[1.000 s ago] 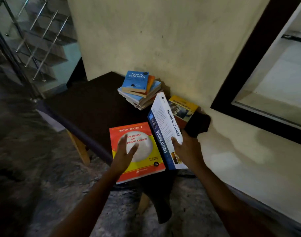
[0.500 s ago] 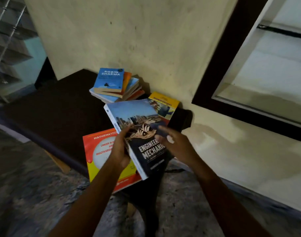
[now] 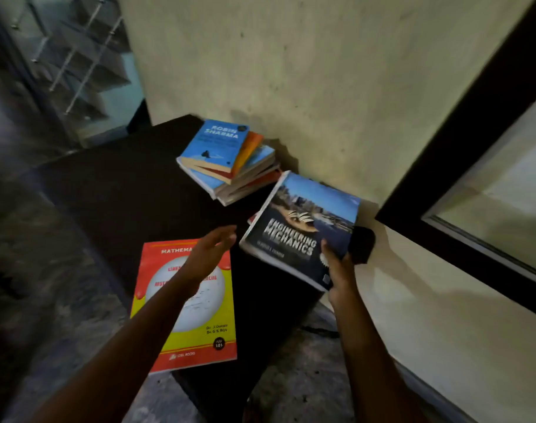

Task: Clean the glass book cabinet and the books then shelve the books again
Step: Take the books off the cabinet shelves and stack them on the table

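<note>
My right hand (image 3: 337, 270) grips the near right corner of the Engineering Mechanics book (image 3: 303, 221), thumb on its dark cover, holding it face up over the right end of the dark table (image 3: 114, 190). Fingers straight, my left hand (image 3: 213, 248) hovers just left of that book and touches nothing. Under my left forearm the red and yellow Mathematics book (image 3: 190, 315) lies flat at the table's near edge. A stack of several paperbacks (image 3: 230, 160), a blue Robin Sharma title on top, sits by the wall. A dark cloth (image 3: 362, 244) shows behind the held book.
The glass cabinet's dark frame (image 3: 456, 148) and pane (image 3: 501, 190) fill the right side. A plastered wall (image 3: 291, 71) stands behind the table. A staircase with metal rails (image 3: 77, 56) is at the upper left. Stone floor (image 3: 32, 270) lies left of the table.
The Engineering Mechanics book turned from its white back to cover up and moved right toward the wall. My left hand let go of it and now hovers beside it.
</note>
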Available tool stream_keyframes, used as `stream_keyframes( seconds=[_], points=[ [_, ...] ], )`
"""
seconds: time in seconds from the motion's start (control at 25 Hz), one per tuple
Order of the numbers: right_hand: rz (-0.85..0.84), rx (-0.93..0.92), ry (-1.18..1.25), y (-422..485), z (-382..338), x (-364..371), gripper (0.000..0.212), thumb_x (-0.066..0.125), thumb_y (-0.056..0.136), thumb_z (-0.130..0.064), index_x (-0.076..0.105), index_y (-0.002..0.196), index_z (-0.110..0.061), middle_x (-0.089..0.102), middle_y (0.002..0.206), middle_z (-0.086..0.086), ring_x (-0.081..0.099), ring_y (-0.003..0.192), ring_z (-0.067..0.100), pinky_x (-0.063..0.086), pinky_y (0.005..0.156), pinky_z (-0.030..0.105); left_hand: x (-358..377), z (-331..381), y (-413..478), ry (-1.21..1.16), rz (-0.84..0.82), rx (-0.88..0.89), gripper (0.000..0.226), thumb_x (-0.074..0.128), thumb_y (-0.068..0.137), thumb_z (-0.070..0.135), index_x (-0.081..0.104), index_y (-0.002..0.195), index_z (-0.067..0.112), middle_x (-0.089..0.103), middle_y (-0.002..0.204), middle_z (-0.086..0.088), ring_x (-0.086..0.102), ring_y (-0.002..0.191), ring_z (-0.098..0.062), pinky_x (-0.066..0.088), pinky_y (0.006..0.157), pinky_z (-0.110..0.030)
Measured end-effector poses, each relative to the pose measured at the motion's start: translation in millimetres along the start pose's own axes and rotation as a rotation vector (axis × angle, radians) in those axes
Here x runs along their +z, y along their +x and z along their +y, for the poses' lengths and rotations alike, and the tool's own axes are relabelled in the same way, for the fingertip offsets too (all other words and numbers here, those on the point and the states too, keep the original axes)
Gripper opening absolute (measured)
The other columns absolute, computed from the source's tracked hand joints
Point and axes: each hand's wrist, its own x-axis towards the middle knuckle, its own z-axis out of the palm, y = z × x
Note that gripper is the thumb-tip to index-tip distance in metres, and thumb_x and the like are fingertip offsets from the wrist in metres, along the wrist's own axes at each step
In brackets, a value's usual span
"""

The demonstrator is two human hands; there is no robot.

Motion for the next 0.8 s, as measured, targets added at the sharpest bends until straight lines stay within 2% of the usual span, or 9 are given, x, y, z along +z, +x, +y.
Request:
stream_keyframes(
  seconds=[0.08, 0.12, 0.2, 0.32, 0.4, 0.52, 0.6, 0.72, 0.8],
  points=[
    [-0.007, 0.088, -0.003, 31, -7, 21, 0.019, 0.061, 0.09, -0.022, 0.054, 0.107, -0.016, 0.059, 0.095, 0.004, 0.061, 0.072, 0.015, 0.05, 0.055, 0.024, -19, -23, -9, 0.089, 0.077, 0.019, 0.02, 0.055, 0.094, 0.015, 0.062, 0.107, 0.029, 0.063, 0.108, 0.008, 0.057, 0.103, -0.009, 0.044, 0.082, -0.017],
    [-0.041, 0.116, -0.038, 41, -8, 35, 0.015, 0.059, 0.092, -0.018, 0.055, 0.106, -0.014, 0.058, 0.091, 0.006, 0.059, 0.065, 0.014, 0.048, 0.055, 0.025, -26, -34, -13, 0.103, 0.101, 0.01, 0.021, 0.055, 0.093, 0.015, 0.063, 0.102, 0.033, 0.063, 0.107, 0.012, 0.057, 0.104, -0.007, 0.043, 0.087, -0.02],
    [-0.078, 0.118, -0.278, 59, 2, 54, 0.029, 0.057, 0.091, -0.015, 0.053, 0.118, -0.006, 0.059, 0.107, 0.013, 0.058, 0.077, 0.022, 0.046, 0.073, 0.033, -31, -47, -22, 0.136, 0.123, 0.008, 0.025, 0.056, 0.093, 0.014, 0.063, 0.099, 0.037, 0.063, 0.106, 0.016, 0.057, 0.102, -0.004, 0.042, 0.088, -0.016],
    [0.076, -0.014, -0.681, 56, 24, 51, 0.066, 0.066, 0.084, -0.025, 0.038, 0.139, -0.003, 0.046, 0.137, 0.02, 0.05, 0.119, 0.034, 0.042, 0.099, 0.043, -31, -56, -32, 0.177, 0.146, -0.006, 0.021, 0.053, 0.093, 0.01, 0.063, 0.105, 0.025, 0.061, 0.105, 0.012, 0.055, 0.095, 0.004, 0.04, 0.074, 0.0],
    [0.103, -0.223, -0.704, 12, 39, 46, 0.06, 0.066, 0.083, -0.017, 0.043, 0.136, 0.0, 0.047, 0.133, 0.022, 0.045, 0.122, 0.035, 0.037, 0.104, 0.04, -37, -65, -40, 0.211, 0.188, -0.016, 0.023, 0.055, 0.092, 0.01, 0.062, 0.111, 0.021, 0.061, 0.112, 0.006, 0.056, 0.097, 0.0, 0.041, 0.077, -0.002],
    [-0.3, -0.155, -0.664, -51, 79, 55, 0.051, 0.061, 0.088, -0.009, 0.043, 0.135, -0.003, 0.048, 0.132, 0.015, 0.049, 0.118, 0.026, 0.038, 0.097, 0.029, -57, -82, -54, 0.352, 0.392, -0.022, 0.033, 0.062, 0.088, 0.01, 0.058, 0.12, 0.016, 0.057, 0.123, -0.007, 0.054, 0.112, -0.022, 0.044, 0.092, -0.033],
    [-0.547, 0.021, -0.7, -64, 101, 77, 0.059, 0.06, 0.09, -0.019, 0.035, 0.141, -0.006, 0.04, 0.141, 0.015, 0.044, 0.126, 0.027, 0.038, 0.103, 0.037, -78, -100, -63, 0.527, 0.574, -0.08, 0.044, 0.067, 0.084, 0.006, 0.053, 0.125, 0.001, 0.053, 0.125, -0.022, 0.05, 0.117, -0.036, 0.038, 0.096, -0.04],
    [-0.513, 0.05, -0.751, -52, 115, 106, 0.057, 0.065, 0.086, -0.027, 0.045, 0.135, -0.005, 0.049, 0.135, 0.013, 0.049, 0.121, 0.029, 0.044, 0.097, 0.042, -102, -114, -86, 0.329, 0.591, -0.366, 0.053, 0.069, 0.083, 0.023, 0.049, 0.127, 0.001, 0.054, 0.122, -0.021, 0.048, 0.12, -0.033, 0.036, 0.1, -0.043],
    [-0.493, 0.114, -0.672, -42, 108, 109, 0.04, 0.066, 0.086, -0.023, 0.057, 0.118, -0.001, 0.06, 0.12, 0.013, 0.057, 0.105, 0.026, 0.047, 0.077, 0.033, -99, -111, -97, 0.185, 0.439, -0.538, 0.037, 0.064, 0.078, 0.042, 0.063, 0.1, 0.012, 0.064, 0.094, -0.008, 0.058, 0.095, -0.023, 0.046, 0.09, -0.044]
  ],
)
